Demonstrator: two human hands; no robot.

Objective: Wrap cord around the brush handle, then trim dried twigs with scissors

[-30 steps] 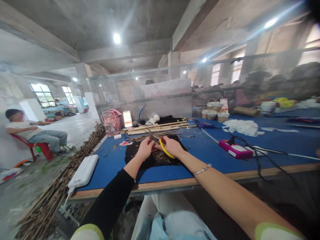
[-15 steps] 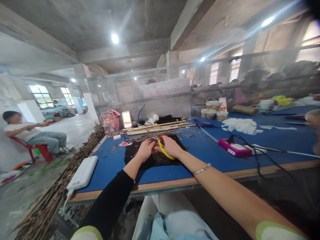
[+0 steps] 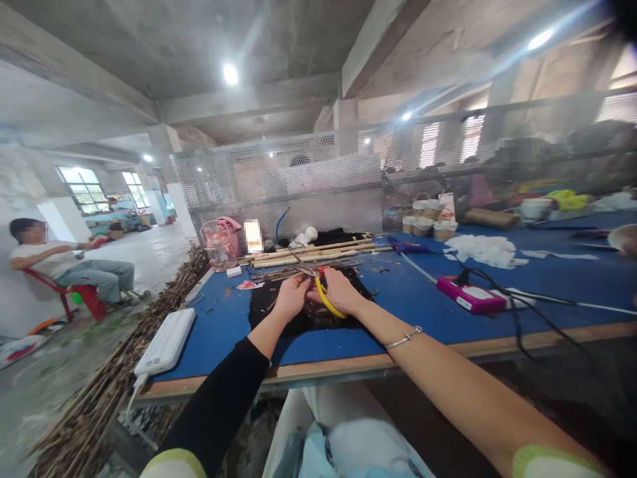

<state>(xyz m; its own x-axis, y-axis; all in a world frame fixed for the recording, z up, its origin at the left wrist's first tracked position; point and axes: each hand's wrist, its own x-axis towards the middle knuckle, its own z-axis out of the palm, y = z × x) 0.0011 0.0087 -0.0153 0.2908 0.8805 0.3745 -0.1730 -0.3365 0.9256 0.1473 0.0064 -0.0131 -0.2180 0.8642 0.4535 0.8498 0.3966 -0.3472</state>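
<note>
Blue bench is partly covered by black cloth, over which the left hand is held with fingers bunched, contents indiscernible, just beside the right hand, curled round yellow-handled scissors, blades angled forward-left.

Yellow-handled scissors, black cloth, blue tabletop, magenta box (white at one end)

No text, number or sign can be read; the pale upright item beside the pink bag is pixelated.
</note>
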